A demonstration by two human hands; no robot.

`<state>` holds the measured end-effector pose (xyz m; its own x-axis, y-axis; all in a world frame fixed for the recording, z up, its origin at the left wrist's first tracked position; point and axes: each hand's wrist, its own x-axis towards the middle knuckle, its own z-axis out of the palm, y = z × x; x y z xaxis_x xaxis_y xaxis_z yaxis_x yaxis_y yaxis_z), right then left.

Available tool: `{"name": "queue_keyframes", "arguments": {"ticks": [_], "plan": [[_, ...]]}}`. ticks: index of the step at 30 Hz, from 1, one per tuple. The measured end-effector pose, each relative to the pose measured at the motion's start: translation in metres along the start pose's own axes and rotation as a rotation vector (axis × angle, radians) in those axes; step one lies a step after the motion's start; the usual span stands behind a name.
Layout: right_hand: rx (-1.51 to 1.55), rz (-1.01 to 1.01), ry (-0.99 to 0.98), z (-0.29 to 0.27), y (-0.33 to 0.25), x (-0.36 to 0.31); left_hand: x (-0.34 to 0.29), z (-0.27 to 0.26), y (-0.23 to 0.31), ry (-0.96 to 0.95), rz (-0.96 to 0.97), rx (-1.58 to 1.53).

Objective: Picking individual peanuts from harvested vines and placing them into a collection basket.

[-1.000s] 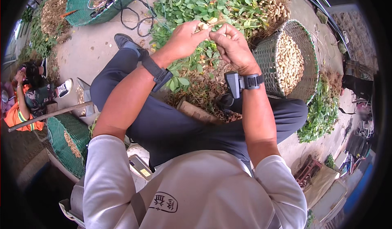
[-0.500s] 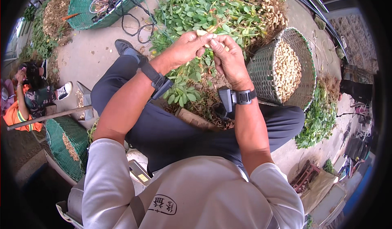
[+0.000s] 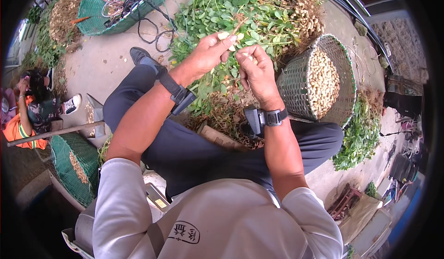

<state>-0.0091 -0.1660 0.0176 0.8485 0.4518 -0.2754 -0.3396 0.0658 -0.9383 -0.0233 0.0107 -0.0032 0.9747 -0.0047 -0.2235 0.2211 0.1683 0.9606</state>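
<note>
In front of me, above a heap of leafy peanut plants (image 3: pixel 226 9), my left hand (image 3: pixel 208 55) is closed on a peanut plant. Its thin brown roots (image 3: pixel 239 22) stick up past the thumb, and pale pods show at the fingertips. A short gap away, my right hand (image 3: pixel 259 74) is curled with thumb and fingers pinched together. Pale peanuts (image 3: pixel 252 59) show between its fingers, partly hidden. Close to the right of that hand, a green woven basket (image 3: pixel 292 81) leans over, holding many picked peanuts (image 3: pixel 323 81).
More peanut plants (image 3: pixel 360 134) lie right of the basket. At the upper left a green basket (image 3: pixel 92 16) holds cords. Another green basket (image 3: pixel 69 146) with some peanuts stands left, beneath a wooden pole (image 3: pixel 55 133). A person in orange (image 3: pixel 18 132) sits at far left.
My hands have drawn apart: the right one has moved slightly right and down, away from the left, with peanuts in its fingers. The plant's roots now show more plainly above my left hand.
</note>
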Motion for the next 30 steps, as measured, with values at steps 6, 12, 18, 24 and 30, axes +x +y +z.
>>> {"name": "queue_keyframes", "arguments": {"ticks": [6,12,18,24,30], "plan": [[-0.53,-0.306,0.09,0.014,0.004,0.001,-0.002,0.004,-0.008,-0.131,-0.045,-0.144],[-0.798,-0.447,0.023,0.006,0.0,0.002,-0.008,0.001,-0.003,-0.133,-0.179,-0.089],[-0.48,-0.244,-0.128,-0.007,-0.006,-0.001,-0.016,0.01,0.011,-0.213,-0.173,-0.032],[0.539,0.152,-0.428,-0.03,-0.012,-0.029,-0.018,0.002,0.024,-0.46,-0.208,-0.092],[0.432,-0.157,0.009,-0.099,-0.05,-0.057,-0.018,0.01,0.022,-0.455,-0.168,-0.009]]}}
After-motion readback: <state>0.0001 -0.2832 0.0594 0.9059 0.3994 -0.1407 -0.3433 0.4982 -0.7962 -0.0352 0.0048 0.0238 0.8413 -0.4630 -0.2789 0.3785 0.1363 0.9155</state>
